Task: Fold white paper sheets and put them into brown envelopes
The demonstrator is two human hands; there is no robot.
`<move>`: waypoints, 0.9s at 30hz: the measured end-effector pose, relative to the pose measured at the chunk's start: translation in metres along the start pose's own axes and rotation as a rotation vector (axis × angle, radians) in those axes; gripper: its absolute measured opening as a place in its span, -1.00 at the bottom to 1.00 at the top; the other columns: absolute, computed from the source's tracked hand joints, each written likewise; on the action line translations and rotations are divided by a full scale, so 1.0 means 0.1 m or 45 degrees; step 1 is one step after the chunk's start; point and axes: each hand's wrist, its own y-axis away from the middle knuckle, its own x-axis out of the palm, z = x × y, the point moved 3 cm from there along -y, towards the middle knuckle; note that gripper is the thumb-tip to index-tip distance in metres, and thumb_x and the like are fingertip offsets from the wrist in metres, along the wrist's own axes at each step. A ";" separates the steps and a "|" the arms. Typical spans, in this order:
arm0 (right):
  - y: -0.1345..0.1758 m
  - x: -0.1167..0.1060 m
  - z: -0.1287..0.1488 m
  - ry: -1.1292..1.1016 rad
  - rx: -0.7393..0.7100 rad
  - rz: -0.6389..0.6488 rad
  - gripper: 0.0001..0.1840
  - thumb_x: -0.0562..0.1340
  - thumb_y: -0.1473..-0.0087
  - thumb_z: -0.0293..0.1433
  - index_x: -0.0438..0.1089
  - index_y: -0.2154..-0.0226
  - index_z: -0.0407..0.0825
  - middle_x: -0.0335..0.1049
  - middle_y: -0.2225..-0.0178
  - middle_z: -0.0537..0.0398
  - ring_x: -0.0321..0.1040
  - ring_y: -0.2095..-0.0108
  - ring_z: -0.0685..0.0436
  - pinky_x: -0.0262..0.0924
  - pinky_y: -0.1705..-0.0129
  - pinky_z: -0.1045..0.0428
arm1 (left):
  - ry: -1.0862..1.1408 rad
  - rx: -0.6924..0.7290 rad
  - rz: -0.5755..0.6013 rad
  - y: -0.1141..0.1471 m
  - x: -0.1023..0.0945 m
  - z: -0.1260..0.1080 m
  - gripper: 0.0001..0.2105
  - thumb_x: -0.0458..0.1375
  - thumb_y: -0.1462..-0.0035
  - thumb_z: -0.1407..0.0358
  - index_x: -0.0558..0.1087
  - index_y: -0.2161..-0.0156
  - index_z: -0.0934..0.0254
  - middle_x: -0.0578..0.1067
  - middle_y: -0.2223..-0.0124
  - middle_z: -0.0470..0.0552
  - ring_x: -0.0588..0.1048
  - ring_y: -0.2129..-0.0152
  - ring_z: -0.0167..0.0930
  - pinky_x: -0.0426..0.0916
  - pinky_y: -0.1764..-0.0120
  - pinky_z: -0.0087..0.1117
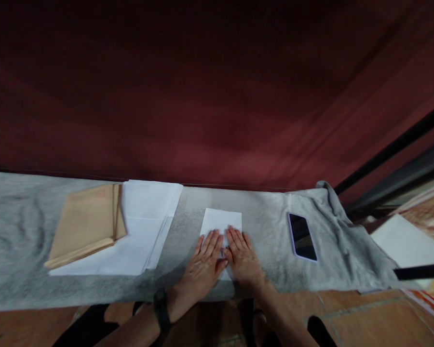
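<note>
A small white sheet of paper, perhaps folded, lies on the grey cloth in front of me. My left hand rests flat on its left side, fingers stretched out and pointing away from me. On the right side of the paper my right hand also lies flat, its fingers extended. The two thumbs come close together over the middle. Both palms cover the near part of the paper, so its lower portion is mostly hidden. Neither hand grips anything.
Left of my hands, brown envelopes lie on a stack of white paper. A phone with a purple edge is to the right. The grey cloth covers a narrow surface before a dark red backdrop. Black bars stand at right.
</note>
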 end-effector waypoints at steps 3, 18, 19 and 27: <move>0.02 0.01 -0.02 0.021 0.027 -0.004 -0.41 -0.04 -0.40 -0.24 0.01 -0.38 -0.09 0.03 -0.38 -0.04 -0.02 -0.38 -0.17 -0.10 -0.39 -0.18 | -0.009 0.008 -0.017 0.06 0.03 0.03 -0.42 -0.01 -0.35 0.11 0.15 -0.36 0.37 0.18 -0.39 0.22 0.14 -0.34 -0.18 0.11 -0.32 -0.01; -0.07 -0.07 -0.29 0.101 0.277 0.009 -0.39 -0.10 -0.42 -0.22 0.09 -0.34 -0.26 0.05 -0.36 -0.21 0.00 -0.36 -0.32 -0.10 -0.37 -0.30 | -0.032 -0.067 -0.098 0.09 -0.08 0.13 -0.35 0.02 -0.32 0.06 0.12 -0.35 0.50 0.19 -0.37 0.35 0.16 -0.33 -0.11 0.18 -0.28 -0.02; -0.11 -0.08 -0.28 0.068 0.278 0.006 -0.39 -0.11 -0.42 -0.23 0.09 -0.34 -0.26 0.05 -0.36 -0.21 -0.01 -0.37 -0.31 -0.10 -0.37 -0.30 | -0.012 -0.042 -0.089 0.08 -0.08 0.10 -0.36 0.02 -0.32 0.07 0.11 -0.35 0.47 0.18 -0.38 0.33 0.15 -0.34 -0.12 0.19 -0.28 -0.02; -0.37 -0.14 0.15 -0.352 -0.168 0.205 -0.46 -0.07 -0.42 -0.23 0.07 -0.36 0.02 0.05 -0.38 0.01 -0.05 -0.39 -0.15 -0.08 -0.40 -0.24 | 0.135 0.065 0.003 0.19 0.11 -0.11 -0.40 0.14 -0.26 0.10 0.25 -0.27 0.46 0.34 -0.28 0.37 0.26 -0.28 -0.06 0.27 -0.22 0.06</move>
